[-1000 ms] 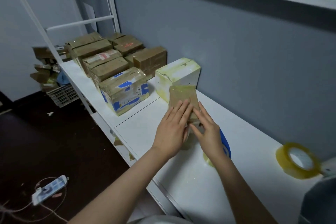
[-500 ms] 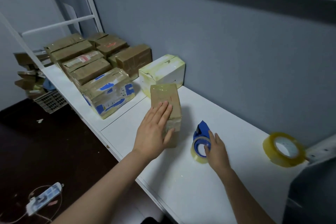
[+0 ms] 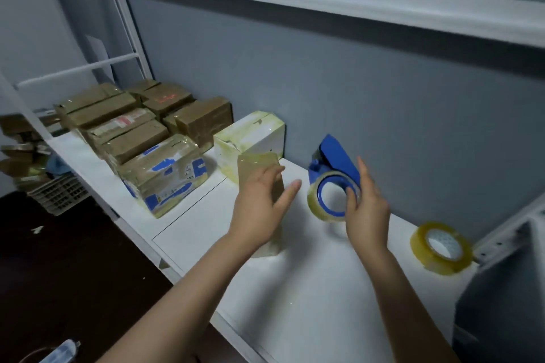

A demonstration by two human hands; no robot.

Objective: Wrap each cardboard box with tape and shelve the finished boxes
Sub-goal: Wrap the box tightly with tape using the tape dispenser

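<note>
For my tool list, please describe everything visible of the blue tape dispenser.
The blue tape dispenser looks plastic: a blue hood over a blue hub carrying a roll of clear yellowish tape. The right hand pinches it at the roll's rim, thumb inside the hub, holding it tilted, apparently above the white table.

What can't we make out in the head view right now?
All head view:
- Small box: the left hand covers most of its near face, so taping there is unseen.
- Tape dispenser: blurred; the right hand covers part of its roll, and no loose tape end can be found.
- Print on the blue-marked box: too small to read.
- Pale object on the floor: cut by the bottom edge.
- Dark object, right: cut by the frame edge.
</note>
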